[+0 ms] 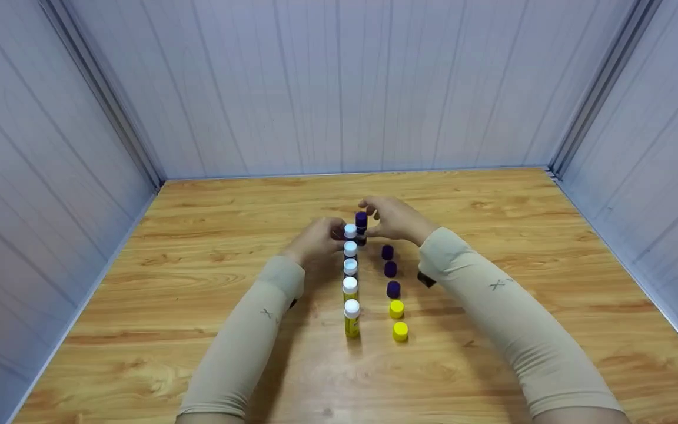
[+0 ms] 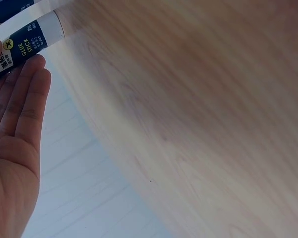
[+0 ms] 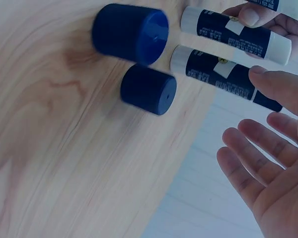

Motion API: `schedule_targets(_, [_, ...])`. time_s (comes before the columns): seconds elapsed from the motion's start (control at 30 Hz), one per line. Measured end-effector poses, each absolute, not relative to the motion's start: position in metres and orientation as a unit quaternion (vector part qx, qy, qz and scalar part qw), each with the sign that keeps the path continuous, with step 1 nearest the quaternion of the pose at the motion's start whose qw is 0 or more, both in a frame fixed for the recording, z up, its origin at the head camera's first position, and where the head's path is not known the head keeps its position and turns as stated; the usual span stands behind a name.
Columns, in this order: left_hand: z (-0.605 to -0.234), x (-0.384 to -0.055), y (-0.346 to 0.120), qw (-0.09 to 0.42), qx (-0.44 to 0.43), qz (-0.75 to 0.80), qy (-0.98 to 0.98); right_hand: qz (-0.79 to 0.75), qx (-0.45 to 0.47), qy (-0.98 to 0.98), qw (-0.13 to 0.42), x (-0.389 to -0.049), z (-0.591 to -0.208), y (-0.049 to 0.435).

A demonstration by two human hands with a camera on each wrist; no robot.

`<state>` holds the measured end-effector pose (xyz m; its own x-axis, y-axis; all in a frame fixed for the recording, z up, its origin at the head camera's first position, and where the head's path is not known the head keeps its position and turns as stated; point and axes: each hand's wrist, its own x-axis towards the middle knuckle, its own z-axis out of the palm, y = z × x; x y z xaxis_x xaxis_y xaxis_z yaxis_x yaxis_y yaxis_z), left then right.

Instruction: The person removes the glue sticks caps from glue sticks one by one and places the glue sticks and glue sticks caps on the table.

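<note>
In the head view my left hand (image 1: 317, 238) is at the far end of a row of glue sticks with white tops. Thumb and fingers pinch a dark-blue glue stick (image 2: 22, 43); its upper end lies outside the left wrist view. Right beside it stands a glue stick with a dark cap (image 1: 361, 221). My right hand (image 1: 396, 219) is around that cap with fingers spread, its thumb (image 3: 273, 84) touching near the cap's lower edge. The other right fingers (image 3: 258, 148) extend past the stick, palm in view.
Nearer the body, the row ends in a yellow glue stick (image 1: 352, 324) with a white top. To its right, loose caps form a line: dark ones such as this cap (image 1: 393, 289), then yellow ones including this cap (image 1: 400, 331). White panels (image 1: 339, 88) wall the wooden table (image 1: 227, 206).
</note>
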<state>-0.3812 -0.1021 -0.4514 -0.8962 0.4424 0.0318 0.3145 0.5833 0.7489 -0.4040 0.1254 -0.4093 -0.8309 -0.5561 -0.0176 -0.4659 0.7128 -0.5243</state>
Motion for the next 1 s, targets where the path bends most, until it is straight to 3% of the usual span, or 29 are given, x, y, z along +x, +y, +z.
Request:
schedule_targets(0.7, [-0.450,-0.381,-0.101,0.071,0.219,0.399,0.888,-0.231,-0.303,0.923,0.059,-0.409,-0.416,0.112])
schedule_targets(1.0, [-0.446,-0.383,-0.108,0.086,0.224,0.390,0.889,-0.237,-0.285,0.929,0.009,-0.405,-0.409,0.124])
